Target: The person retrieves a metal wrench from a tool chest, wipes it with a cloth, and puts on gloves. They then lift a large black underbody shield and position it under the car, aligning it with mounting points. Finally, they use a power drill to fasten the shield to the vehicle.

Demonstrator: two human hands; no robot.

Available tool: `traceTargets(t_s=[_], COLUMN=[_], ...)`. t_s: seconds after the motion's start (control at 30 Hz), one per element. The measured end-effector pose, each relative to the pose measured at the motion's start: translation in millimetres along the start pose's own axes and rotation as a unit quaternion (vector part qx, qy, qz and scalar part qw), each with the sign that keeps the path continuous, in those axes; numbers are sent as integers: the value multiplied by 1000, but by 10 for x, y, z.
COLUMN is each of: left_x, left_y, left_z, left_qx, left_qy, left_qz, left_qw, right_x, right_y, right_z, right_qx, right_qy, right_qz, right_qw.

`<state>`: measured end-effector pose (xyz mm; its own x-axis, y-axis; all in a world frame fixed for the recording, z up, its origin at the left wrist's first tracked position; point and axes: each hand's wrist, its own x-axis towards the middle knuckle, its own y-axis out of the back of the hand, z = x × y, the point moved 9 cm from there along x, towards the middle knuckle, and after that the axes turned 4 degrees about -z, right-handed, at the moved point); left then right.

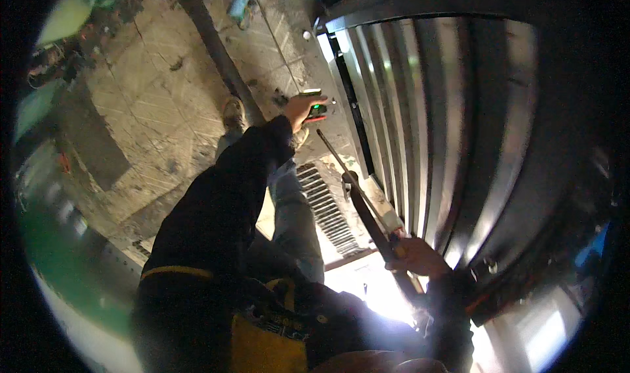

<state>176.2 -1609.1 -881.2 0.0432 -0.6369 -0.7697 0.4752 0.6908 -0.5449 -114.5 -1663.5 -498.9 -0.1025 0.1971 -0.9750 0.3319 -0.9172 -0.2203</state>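
Observation:
My left hand (299, 110) is stretched forward, its fingers closed round a small dark handheld device (316, 108) with a green light and a red lower edge. The device is beside the bottom edge of a ribbed metal panel (453, 110). Nearer my body, my right hand (421, 257) is closed on the near end of a long thin rod (341, 158), whose tip points forward toward my left hand. What the rod is fixed into is hidden by my fingers. A dark bar (369, 217) runs alongside the rod and passes by my right hand.
A slotted floor grate (327, 209) lies beside my leg. My shoes (234, 112) stand on stained patterned tiles (157, 84). A dark strip (213, 41) crosses the floor. A light-blue object (239, 4) lies farther off. Bright glare (374, 284) washes out the area near my right hand.

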Motion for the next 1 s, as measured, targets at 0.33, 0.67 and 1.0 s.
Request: traceTargets(t_s=[0.33, 0.67, 1.0], left_x=[846, 550, -12], left_y=[-337, 48, 750], left_z=[-489, -556, -753], left_qx=[-70, -82, -66], left_qy=[9, -5, 47], left_qz=[-48, -65, -33], left_qw=[996, 995, 996], right_x=[262, 950, 1689], right_y=[75, 182, 638], right_z=[43, -31, -553], right_qx=[66, -107, -47], right_qy=[-15, 105, 116], right_qz=[51, 166, 184], right_qw=[996, 975, 975])
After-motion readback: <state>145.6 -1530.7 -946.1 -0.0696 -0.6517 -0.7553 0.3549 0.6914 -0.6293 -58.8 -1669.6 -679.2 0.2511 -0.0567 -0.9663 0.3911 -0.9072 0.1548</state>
